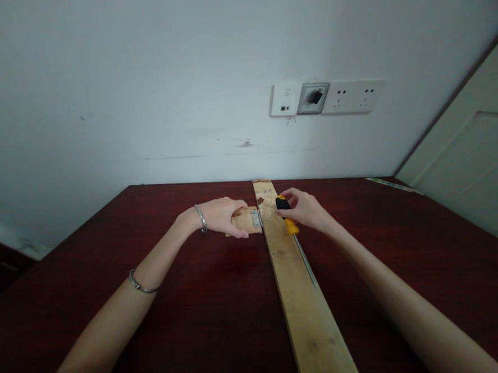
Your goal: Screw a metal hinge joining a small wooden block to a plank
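A long wooden plank (pixel 294 279) runs from near the wall toward me. Against its left edge, near the far end, lies a short wooden block (pixel 246 219) with a small metal hinge (pixel 256 218) at the joint. My left hand (pixel 223 215) is closed around that block, thumb on the near side and fingers on the far side. Over the plank's right edge, my right hand (pixel 304 208) pinches the black and yellow handle of a screwdriver (pixel 291 227). Its metal shaft points back toward me, along the plank.
The dark red table (pixel 189 314) ends at a pale wall (pixel 162 90) with a row of sockets (pixel 351 97) and a black plug (pixel 315 96). A thin pale strip (pixel 392 185) lies at the far right corner, close to a white panelled door (pixel 478 150).
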